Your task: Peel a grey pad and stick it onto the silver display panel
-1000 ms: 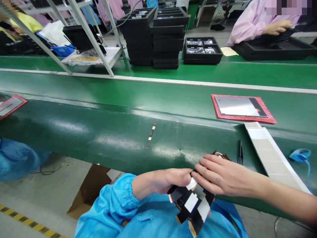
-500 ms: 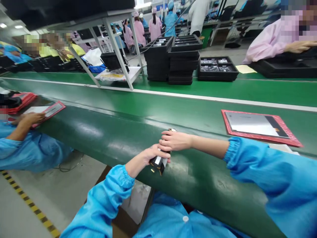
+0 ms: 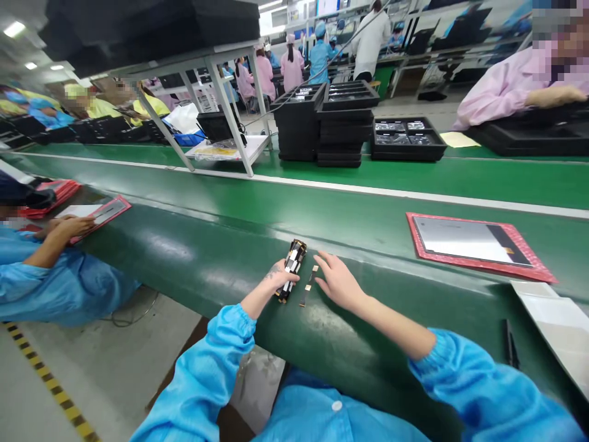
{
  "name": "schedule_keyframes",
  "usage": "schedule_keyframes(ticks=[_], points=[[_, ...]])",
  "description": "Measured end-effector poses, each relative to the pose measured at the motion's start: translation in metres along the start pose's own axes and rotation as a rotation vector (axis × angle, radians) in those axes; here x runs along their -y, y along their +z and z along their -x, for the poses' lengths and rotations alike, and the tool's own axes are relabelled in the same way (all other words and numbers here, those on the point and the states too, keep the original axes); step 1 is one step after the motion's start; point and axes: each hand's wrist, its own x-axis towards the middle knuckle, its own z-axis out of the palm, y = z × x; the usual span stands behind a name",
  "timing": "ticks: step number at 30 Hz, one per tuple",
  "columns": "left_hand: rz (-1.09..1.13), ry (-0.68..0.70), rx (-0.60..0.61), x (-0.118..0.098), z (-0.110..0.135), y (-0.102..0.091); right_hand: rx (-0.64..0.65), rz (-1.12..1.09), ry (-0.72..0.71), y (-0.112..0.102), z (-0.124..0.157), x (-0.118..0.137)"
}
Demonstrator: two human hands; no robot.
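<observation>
Where the far side of the green conveyor belt [image 3: 221, 239] meets the bench, a tall stack of black trays [image 3: 324, 126] stands beside a low black tray [image 3: 407, 142] whose compartments hold small shiny packets; what the stacked trays contain cannot be told. To the right, a flat grey panel [image 3: 469, 234] lies in a shallow red holder [image 3: 478, 267] on the belt. At the near edge of the belt, the left hand [image 3: 276, 275] grips a bundle of flex strips [image 3: 291, 269], thin black bands with white patches and coppery ends, held on end against the glossy belt. Just right of the bundle, a single narrow strip [image 3: 308, 286] lies flat on the belt. The right hand [image 3: 338, 282] rests palm down with fingers spread and loose, grasping nothing, its fingertips just beside that strip. Both forearms wear blue sleeves with gathered cuffs. At far left, another person's hand [image 3: 69, 226] rests by a red-edged panel [image 3: 103, 212].
</observation>
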Motion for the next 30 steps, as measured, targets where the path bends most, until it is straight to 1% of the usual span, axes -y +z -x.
schedule_keyframes(ticks=[4,7,10,15,21,26,30], points=[[-0.269,0.033,-0.099,-0.003,0.000,0.013,-0.041,-0.096,0.055,0.014,0.043,0.012],[-0.417,0.053,-0.139,-0.008,0.003,0.019,-0.082,-0.243,0.099,0.018,0.069,0.020],[-0.511,0.052,-0.162,-0.012,0.009,0.026,-0.097,-0.349,0.140,0.021,0.090,0.020],[-0.582,0.009,-0.206,-0.015,0.014,0.035,-0.112,-0.411,0.178,0.021,0.117,0.011],[-0.546,-0.028,-0.227,-0.018,0.010,0.031,-0.177,-0.400,0.186,0.006,0.159,-0.005],[-0.527,-0.070,-0.293,-0.024,0.007,0.031,-0.277,-0.390,0.194,-0.013,0.199,-0.019],[-0.507,-0.142,-0.362,-0.026,0.004,0.033,-0.379,-0.405,0.145,-0.031,0.226,-0.020]])
